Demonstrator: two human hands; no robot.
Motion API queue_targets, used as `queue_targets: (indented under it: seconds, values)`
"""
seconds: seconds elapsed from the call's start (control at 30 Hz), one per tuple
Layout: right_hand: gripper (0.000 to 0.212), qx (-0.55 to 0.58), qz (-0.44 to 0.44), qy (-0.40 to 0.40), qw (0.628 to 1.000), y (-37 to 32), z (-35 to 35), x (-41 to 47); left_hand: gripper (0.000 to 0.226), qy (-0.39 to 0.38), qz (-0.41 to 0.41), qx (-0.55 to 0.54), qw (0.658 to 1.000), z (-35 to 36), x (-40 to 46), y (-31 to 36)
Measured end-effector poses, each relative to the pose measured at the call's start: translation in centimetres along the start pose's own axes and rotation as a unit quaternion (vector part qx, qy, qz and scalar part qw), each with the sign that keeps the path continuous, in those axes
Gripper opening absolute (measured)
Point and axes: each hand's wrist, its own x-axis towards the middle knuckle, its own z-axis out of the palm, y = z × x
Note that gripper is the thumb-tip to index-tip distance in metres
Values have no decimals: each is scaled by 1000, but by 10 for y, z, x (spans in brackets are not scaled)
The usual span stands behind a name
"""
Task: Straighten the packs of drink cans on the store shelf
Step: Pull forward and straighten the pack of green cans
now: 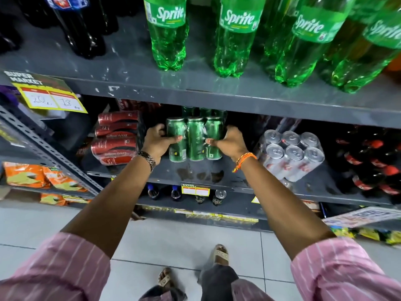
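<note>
A shrink-wrapped pack of green cans (195, 137) stands on the grey middle shelf (204, 178), its front row of three cans facing me. My left hand (157, 143) grips its left side with the thumb across the front. On the pack's right side, my right hand (227, 142) holds on the same way. To the left lies a pack of red cans (116, 137) on its side. To the right, a pack of silver cans (293, 154) sits tilted with the tops towards me.
Green Sprite bottles (168, 33) and dark bottles (80, 29) stand on the upper shelf. Red-capped dark bottles (368, 164) fill the middle shelf's right end. Single cans and bottles (219, 197) stand on the lower shelf. Orange snack bags (32, 174) lie at left. A price tag (50, 96) hangs off the upper shelf's edge.
</note>
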Motion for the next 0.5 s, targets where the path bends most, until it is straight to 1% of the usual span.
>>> queue_targets:
  seconds: [0.1,0.27,0.37,0.43,0.47,0.5]
  values:
    - [65,2,-43,18,999,17,11,-22,68,9,33,-5,999,-2,-10,-16]
    - [63,72,-54,43,995,45,37,-48,63,-13,42,-13,999,-7,-26,-53]
    - [61,80,-54,61,993,54,49,-59,59,-26,46,-12,999,-9,-33,-64]
    - [61,92,-35,39,994,53,47,-57,61,-36,45,-1,998,-10,-37,-60]
    - [58,126,-12,12,992,53,42,-54,64,-43,37,2,998,-10,-39,-56]
    - [50,190,15,-9,982,52,35,-50,69,-41,24,-5,999,-9,-43,-52]
